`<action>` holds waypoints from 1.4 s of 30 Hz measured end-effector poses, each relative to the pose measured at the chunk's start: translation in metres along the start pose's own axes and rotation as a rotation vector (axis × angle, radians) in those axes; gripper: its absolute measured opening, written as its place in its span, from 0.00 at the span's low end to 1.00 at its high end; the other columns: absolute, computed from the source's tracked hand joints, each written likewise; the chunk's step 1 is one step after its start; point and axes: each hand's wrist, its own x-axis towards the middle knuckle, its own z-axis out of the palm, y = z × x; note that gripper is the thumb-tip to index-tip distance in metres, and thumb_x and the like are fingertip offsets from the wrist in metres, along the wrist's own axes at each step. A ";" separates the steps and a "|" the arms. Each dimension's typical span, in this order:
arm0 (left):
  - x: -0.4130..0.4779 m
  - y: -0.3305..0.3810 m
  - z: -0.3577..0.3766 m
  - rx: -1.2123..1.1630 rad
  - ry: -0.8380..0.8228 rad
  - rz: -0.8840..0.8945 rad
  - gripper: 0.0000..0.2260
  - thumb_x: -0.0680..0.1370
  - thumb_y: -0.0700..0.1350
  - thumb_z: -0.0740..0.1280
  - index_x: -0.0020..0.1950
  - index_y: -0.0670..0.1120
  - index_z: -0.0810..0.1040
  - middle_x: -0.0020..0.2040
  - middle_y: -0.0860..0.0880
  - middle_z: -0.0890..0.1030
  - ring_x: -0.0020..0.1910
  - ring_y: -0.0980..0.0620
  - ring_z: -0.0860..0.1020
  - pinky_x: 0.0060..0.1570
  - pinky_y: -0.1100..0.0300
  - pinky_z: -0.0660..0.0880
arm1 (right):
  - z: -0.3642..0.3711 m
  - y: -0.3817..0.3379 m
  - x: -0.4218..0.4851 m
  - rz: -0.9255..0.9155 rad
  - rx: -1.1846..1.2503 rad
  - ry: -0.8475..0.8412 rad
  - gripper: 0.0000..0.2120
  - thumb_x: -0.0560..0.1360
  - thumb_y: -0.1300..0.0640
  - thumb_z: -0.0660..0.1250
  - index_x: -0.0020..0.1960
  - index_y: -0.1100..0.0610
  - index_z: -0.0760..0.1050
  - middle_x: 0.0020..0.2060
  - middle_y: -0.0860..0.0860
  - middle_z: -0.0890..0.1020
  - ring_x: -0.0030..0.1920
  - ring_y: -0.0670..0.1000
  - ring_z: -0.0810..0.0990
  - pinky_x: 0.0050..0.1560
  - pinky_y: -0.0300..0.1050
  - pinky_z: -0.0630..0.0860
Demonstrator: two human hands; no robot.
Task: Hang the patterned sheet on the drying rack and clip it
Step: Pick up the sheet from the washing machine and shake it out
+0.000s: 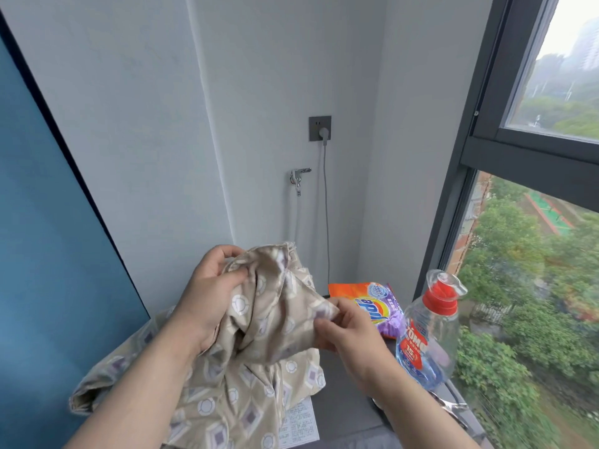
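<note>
While the patterned sheet [269, 322] is bunched up in the lower middle of the frame, both bare hands have hold of it. The left grip [210, 293] has fingers curled round a gathered fold near the top of the bundle, and the right grip [353, 332] pinches a corner of the cloth between thumb and fingers. The rest of the beige fabric, printed with circles and purple squares, hangs down and spreads over the grey surface [343, 400] toward the lower left, covering part of a printed paper [298, 422].

Just right of the hands lies an orange and purple detergent bag [372, 303], partly hidden behind the right grip. Beside it, further right, stands a clear bottle [428, 335] with a red cap and blue liquid, close to the dark window frame [479, 157] that fills the right side. On the white wall above the sheet sit a grey socket [320, 128] with a plugged-in cord [325, 205] running down, and a chrome tap [299, 176]. A blue panel [48, 222] fills the left edge.
</note>
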 end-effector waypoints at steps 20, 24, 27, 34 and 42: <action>-0.035 0.065 -0.026 0.265 -0.637 0.269 0.18 0.64 0.61 0.77 0.34 0.45 0.85 0.67 0.53 0.77 0.71 0.55 0.69 0.68 0.54 0.62 | 0.010 -0.051 0.053 0.074 0.098 0.485 0.11 0.70 0.64 0.74 0.33 0.59 0.74 0.31 0.59 0.79 0.33 0.57 0.80 0.34 0.50 0.81; -0.038 0.071 -0.015 0.568 -0.653 0.304 0.05 0.64 0.55 0.77 0.34 0.56 0.85 0.68 0.69 0.70 0.72 0.68 0.60 0.70 0.60 0.57 | 0.015 -0.062 0.055 0.050 0.016 0.437 0.11 0.70 0.64 0.73 0.32 0.59 0.74 0.29 0.58 0.78 0.32 0.56 0.78 0.37 0.55 0.84; -0.022 0.057 0.005 0.626 -0.587 0.366 0.04 0.68 0.48 0.77 0.35 0.56 0.85 0.69 0.70 0.68 0.73 0.70 0.56 0.70 0.66 0.55 | 0.024 -0.074 0.049 -0.006 0.055 0.300 0.10 0.72 0.64 0.73 0.34 0.60 0.75 0.28 0.57 0.78 0.27 0.53 0.77 0.28 0.43 0.79; 0.009 0.041 0.009 0.416 -0.261 0.346 0.09 0.71 0.35 0.72 0.35 0.48 0.84 0.40 0.51 0.85 0.39 0.58 0.81 0.43 0.68 0.75 | 0.023 -0.075 0.041 -0.090 0.173 0.082 0.04 0.77 0.65 0.68 0.43 0.64 0.78 0.29 0.59 0.80 0.28 0.53 0.80 0.31 0.44 0.79; 0.010 0.021 0.003 0.362 0.040 0.361 0.11 0.70 0.33 0.74 0.34 0.48 0.85 0.38 0.53 0.86 0.38 0.59 0.82 0.42 0.70 0.76 | 0.020 -0.052 0.029 -0.176 0.148 0.055 0.07 0.68 0.59 0.70 0.45 0.58 0.83 0.39 0.53 0.84 0.42 0.51 0.81 0.51 0.46 0.79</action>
